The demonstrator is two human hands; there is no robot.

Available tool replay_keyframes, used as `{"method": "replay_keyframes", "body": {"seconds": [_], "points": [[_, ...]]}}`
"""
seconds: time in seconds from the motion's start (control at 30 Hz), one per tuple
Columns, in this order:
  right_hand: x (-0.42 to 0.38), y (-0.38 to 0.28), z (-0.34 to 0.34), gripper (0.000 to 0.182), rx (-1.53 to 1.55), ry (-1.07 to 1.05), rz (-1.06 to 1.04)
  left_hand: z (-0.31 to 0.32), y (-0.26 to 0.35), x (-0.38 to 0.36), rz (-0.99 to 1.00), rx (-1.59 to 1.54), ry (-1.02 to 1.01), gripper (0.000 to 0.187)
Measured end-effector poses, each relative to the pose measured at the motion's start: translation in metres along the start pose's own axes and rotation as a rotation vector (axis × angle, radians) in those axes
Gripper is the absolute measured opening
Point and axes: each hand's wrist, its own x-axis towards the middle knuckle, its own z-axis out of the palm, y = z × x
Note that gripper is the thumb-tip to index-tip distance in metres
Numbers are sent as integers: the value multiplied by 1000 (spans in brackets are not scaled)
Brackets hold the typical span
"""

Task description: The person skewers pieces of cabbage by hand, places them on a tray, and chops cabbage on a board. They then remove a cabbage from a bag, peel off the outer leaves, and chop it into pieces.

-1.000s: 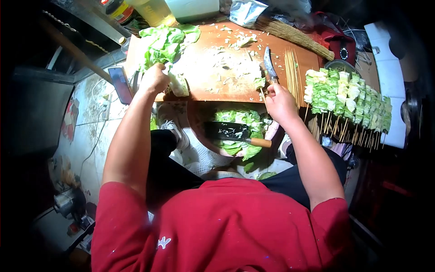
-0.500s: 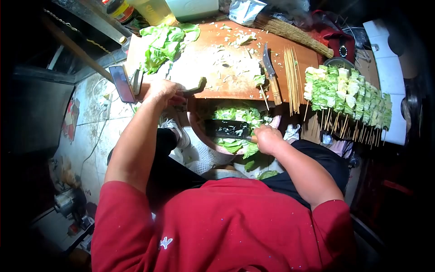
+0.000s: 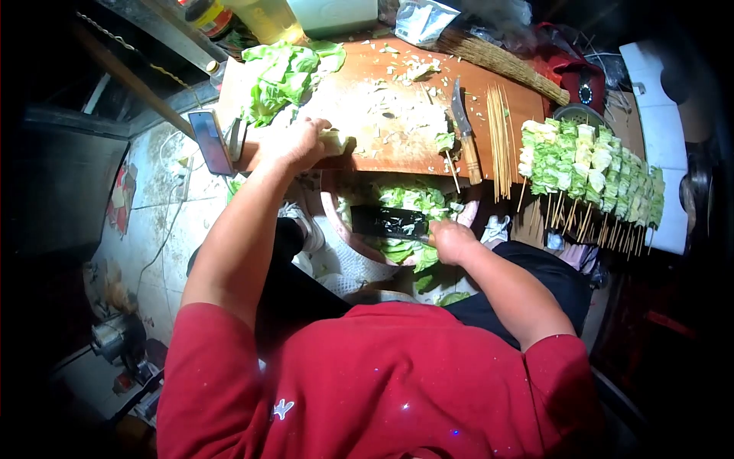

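Note:
My left hand (image 3: 303, 144) is at the front left edge of the wooden board (image 3: 375, 157), its fingers closed round a small pale green piece (image 3: 335, 143) too blurred to name. My right hand (image 3: 453, 242) grips the handle of a cleaver (image 3: 388, 223), whose dark blade lies flat over cut leaves (image 3: 420, 197) in a pink basin (image 3: 330, 200) below the board. Bits of leaf stick to the blade. On the board, a leafy green pile (image 3: 277, 80) sits behind my left hand.
A knife (image 3: 464, 126) and bare skewers (image 3: 501, 141) lie on the board's right side. Leaf-laden skewers (image 3: 585, 164) are stacked further right. A phone (image 3: 211, 143) stands at the left. Behind are a straw broom (image 3: 497, 61) and a bottle (image 3: 271, 19).
My left hand has lifted slightly and shifted right onto the board's edge, with the pale green piece. My right hand and the cleaver stay over the basin. The whole view has shifted slightly.

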Motion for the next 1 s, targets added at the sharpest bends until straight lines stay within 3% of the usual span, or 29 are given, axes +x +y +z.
{"method": "replay_keyframes", "body": {"seconds": [0.07, 0.17, 0.27, 0.33, 0.43, 0.53, 0.67, 0.73, 0.8, 0.83, 0.87, 1.0], "points": [[1, 3, 11, 23, -38, 14, -18, 11, -9, 6, 53, 0, 70, 33], [13, 12, 29, 25, -90, 92, -76, 10, -9, 10, -110, -63, 59, 29], [7, 3, 10, 28, -111, -23, -15, -1, -4, 1, -220, -160, -113, 24], [-3, 0, -10, 28, -15, 18, 15, 0, 3, -2, -454, -723, -190, 22], [-28, -19, -70, 29, 71, 10, 22, -12, 19, -17, -549, -866, -99, 20], [-59, -18, -100, 31, 136, 8, -53, -13, 26, -20, -553, -997, -105, 19], [-83, -17, -131, 29, 633, 141, -163, 24, 10, -4, -529, -1121, -98, 20], [-73, -26, -123, 23, 718, 203, -206, 30, 11, -2, -530, -1177, -93, 19], [-59, -41, -106, 20, 1006, 319, -209, 31, 18, -3, -547, -1172, -90, 19], [-66, -55, -118, 20, 1155, 184, -159, 31, 21, -3, -560, -1174, -79, 19], [-54, -57, -104, 22, 1103, 252, -215, 33, 22, -2, -563, -1174, -80, 19], [-48, -74, -107, 23, 1082, 163, -162, 37, 21, -2, -534, -1158, -46, 19]]}}
